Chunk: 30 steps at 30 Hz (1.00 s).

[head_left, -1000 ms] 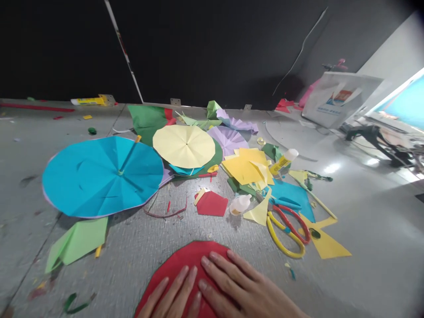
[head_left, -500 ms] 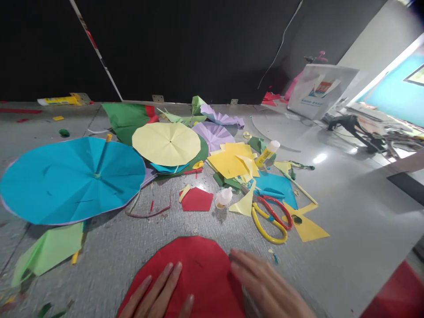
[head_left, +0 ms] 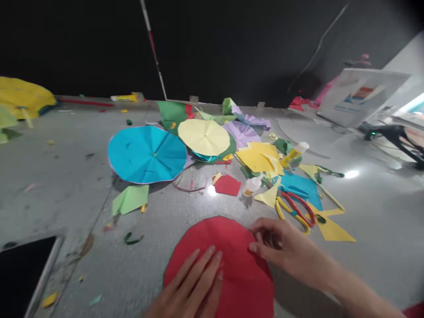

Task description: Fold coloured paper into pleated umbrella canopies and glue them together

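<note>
A red paper circle (head_left: 238, 274) lies on the grey floor right in front of me, with a thin dark edge showing along its left rim. My left hand (head_left: 195, 282) rests flat on its lower left part, fingers stretched out. At the upper right rim, my right hand (head_left: 274, 243) has its thumb on the paper and its other fingers curled at the edge, gripping it there. Beyond that hand lie scissors (head_left: 294, 212) with red and yellow handles. A small white bottle (head_left: 251, 185) stands just past the circle, by a red paper scrap (head_left: 228, 185).
Further off are a blue paper disc (head_left: 142, 154) with a stick, a cream disc (head_left: 203, 137), a purple pleated disc (head_left: 243, 132), yellow paper (head_left: 258, 157) and a glue stick (head_left: 294, 153). A dark flat device (head_left: 26, 274) lies at lower left. A black wall (head_left: 232, 48) stands behind.
My view has swung left, bringing a yellow paper shape and the dark device into sight. My right hand has gone from lying flattened beside the circle to curling its fingers at the rim.
</note>
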Available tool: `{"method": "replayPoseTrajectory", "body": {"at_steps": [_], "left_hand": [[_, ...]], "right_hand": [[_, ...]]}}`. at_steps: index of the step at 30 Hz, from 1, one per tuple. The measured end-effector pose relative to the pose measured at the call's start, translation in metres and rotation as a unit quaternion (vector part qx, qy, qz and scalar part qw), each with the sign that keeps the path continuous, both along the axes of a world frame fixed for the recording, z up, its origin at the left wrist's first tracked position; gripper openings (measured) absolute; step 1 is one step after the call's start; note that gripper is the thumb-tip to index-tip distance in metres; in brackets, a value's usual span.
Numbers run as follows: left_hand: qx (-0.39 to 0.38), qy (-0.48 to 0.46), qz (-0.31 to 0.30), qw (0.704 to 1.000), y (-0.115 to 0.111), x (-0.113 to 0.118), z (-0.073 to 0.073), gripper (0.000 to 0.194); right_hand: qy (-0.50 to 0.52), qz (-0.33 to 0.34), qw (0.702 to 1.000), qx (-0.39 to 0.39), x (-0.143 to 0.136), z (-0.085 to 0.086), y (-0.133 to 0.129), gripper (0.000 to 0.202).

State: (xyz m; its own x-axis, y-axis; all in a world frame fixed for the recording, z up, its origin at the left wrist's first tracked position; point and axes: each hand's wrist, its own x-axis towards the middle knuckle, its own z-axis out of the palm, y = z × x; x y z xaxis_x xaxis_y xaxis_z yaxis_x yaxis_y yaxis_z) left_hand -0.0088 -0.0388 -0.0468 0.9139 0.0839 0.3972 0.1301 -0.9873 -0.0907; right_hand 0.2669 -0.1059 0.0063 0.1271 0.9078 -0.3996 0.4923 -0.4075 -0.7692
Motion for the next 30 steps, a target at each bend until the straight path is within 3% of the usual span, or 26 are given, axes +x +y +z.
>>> {"method": "replayPoseTrajectory", "body": {"at_steps": [6,10,14,22,30], "left_hand": [[0.035,0.007,0.028,0.999,-0.01,0.002,-0.011,0.036],[0.026,-0.009,0.047,0.999,-0.012,0.003,-0.015,0.045],[0.025,0.003,0.047,0.999,-0.012,0.003,-0.016,0.041],[0.019,0.009,0.03,0.999,-0.01,0.001,-0.023,0.041],[0.032,0.034,0.034,0.998,-0.01,0.002,-0.025,0.046]], "right_hand": [[-0.053,0.029,0.998,-0.024,-0.003,-0.001,-0.007,0.033],[0.015,0.048,0.996,-0.078,-0.004,-0.004,-0.009,0.043],[0.073,0.034,0.99,-0.111,-0.001,-0.009,-0.007,0.049],[0.076,0.018,0.987,-0.142,-0.001,-0.006,-0.002,0.055],[0.049,0.015,0.991,-0.123,0.001,-0.008,-0.008,0.053]]}}
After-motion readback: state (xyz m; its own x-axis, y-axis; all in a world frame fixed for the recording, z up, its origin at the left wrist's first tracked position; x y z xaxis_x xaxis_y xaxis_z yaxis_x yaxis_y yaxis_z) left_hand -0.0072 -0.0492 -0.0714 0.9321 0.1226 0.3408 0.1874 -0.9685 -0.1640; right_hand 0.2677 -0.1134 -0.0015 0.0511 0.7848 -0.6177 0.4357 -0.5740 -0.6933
